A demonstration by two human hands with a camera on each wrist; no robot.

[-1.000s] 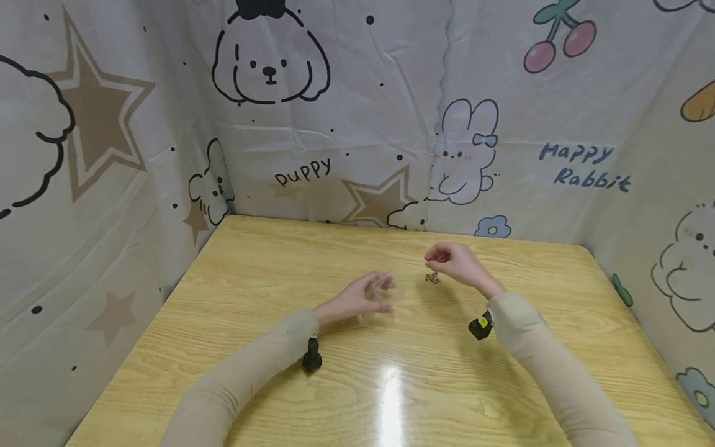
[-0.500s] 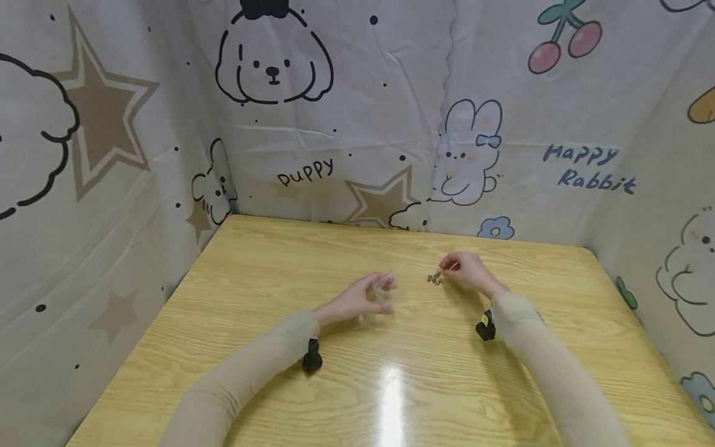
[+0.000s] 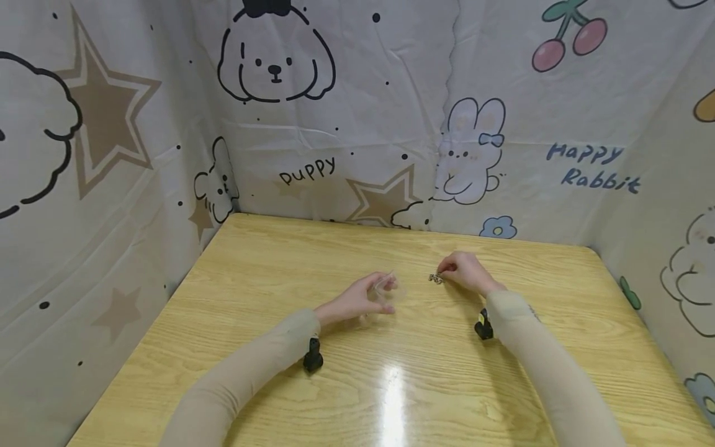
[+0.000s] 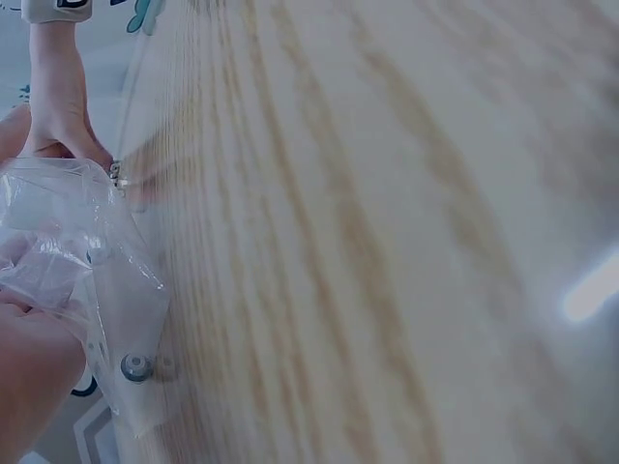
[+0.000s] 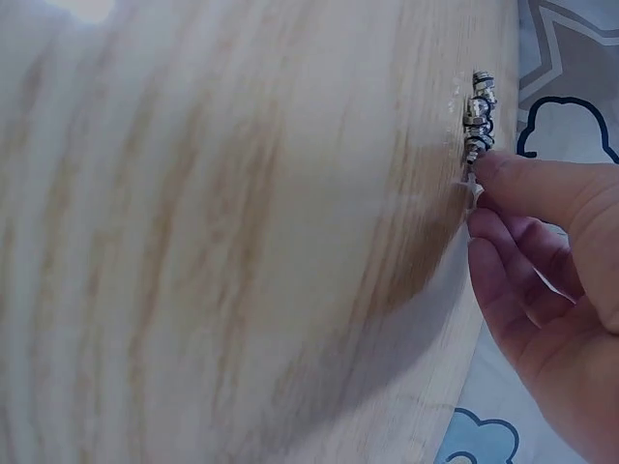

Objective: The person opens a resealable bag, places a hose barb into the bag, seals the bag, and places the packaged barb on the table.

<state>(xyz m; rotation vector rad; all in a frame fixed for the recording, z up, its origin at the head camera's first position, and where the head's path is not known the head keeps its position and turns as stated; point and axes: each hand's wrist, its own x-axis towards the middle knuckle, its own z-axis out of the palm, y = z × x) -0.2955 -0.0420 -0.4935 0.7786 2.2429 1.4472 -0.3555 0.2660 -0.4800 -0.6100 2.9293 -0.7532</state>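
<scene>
My left hand (image 3: 357, 299) holds a clear plastic bag (image 4: 126, 290), its thumb and fingers set well apart and its mouth towards the other hand. A small round metal piece (image 4: 136, 367) shows through the low part of the bag. To the right, a little heap of shiny metal pieces (image 3: 436, 278) with dark rings lies on the table. My right hand (image 3: 465, 271) is at the near right side of this heap, thumb tip right at the pieces (image 5: 479, 121). Between thumb and fingers it pinches a small thin pale piece (image 5: 474, 190); its kind I cannot tell.
The wood-grain table (image 3: 268, 261) ends at a printed cloth (image 3: 357, 124) hung behind it and along both sides. A black wrist camera (image 3: 313, 357) sits under the left sleeve, another camera (image 3: 483, 324) under the right. Light glares on the front of the table (image 3: 393, 403).
My right hand has come down from above the heap to its right side, then slightly left against the pieces. The heap has shifted a little in shape. The left hand keeps its hold and place.
</scene>
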